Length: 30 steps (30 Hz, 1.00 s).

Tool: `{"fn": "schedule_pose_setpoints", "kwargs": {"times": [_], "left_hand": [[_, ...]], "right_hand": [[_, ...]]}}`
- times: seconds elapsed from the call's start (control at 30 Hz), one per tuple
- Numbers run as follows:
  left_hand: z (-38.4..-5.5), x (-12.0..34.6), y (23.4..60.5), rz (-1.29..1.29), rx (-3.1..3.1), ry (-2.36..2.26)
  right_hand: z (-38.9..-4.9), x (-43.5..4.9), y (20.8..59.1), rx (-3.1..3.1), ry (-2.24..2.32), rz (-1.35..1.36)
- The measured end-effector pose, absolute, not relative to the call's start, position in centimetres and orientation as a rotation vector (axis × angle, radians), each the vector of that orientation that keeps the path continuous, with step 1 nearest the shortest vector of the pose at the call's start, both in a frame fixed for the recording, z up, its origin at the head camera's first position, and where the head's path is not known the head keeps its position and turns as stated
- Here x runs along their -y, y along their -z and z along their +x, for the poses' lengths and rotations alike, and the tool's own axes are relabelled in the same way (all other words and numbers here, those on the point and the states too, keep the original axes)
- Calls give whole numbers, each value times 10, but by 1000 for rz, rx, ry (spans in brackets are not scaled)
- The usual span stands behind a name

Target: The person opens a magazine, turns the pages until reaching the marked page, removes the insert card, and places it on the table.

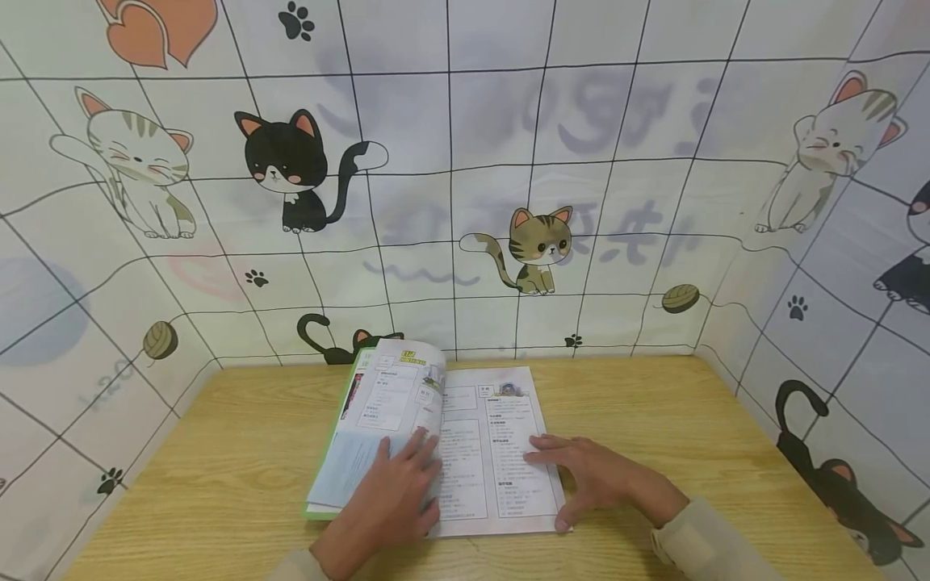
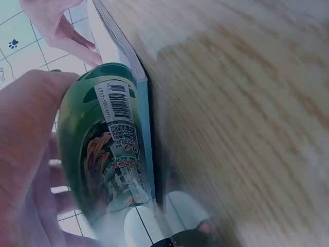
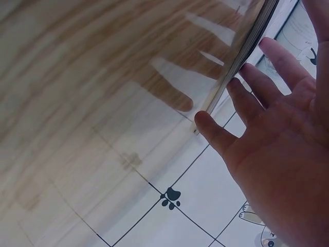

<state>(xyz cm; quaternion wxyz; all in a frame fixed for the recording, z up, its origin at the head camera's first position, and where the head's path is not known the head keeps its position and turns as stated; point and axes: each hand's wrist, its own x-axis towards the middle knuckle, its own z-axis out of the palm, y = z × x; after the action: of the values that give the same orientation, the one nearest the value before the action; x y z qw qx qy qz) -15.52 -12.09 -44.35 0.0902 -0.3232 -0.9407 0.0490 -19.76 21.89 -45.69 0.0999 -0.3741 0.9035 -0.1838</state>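
An open book (image 1: pixel 487 452) with printed pages lies on the wooden table, its left-hand pages (image 1: pixel 400 387) curving up near the spine. On the lower part of those pages, by the fold, rests my left hand (image 1: pixel 403 492) with fingers extended. The left wrist view shows the bulging green cover (image 2: pixel 77 134) with a barcode label, beside my left hand (image 2: pixel 31 128). My right hand (image 1: pixel 599 476) touches the right page's outer edge, thumb at the bottom corner and fingers spread over the paper. In the right wrist view, the fingertips of my right hand (image 3: pixel 277 118) meet the book's edge.
The light wooden table (image 1: pixel 240 452) extends to both sides of the book. Around it stands a white wall covering (image 1: pixel 494 121) with a black grid, cartoon cats and paw prints. Beige sleeves (image 1: pixel 708 541) cover my forearms.
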Motion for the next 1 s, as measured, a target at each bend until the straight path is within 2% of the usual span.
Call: {"fn": "schedule_pose_setpoints", "kwargs": {"times": [0.27, 1.0], "left_hand": [[-157, 125, 449, -823, 2940, 29], [-155, 126, 452, -798, 3006, 123]], "right_hand": [[-196, -217, 454, -2654, 560, -1077], [-198, -216, 452, -2634, 577, -1061]]}}
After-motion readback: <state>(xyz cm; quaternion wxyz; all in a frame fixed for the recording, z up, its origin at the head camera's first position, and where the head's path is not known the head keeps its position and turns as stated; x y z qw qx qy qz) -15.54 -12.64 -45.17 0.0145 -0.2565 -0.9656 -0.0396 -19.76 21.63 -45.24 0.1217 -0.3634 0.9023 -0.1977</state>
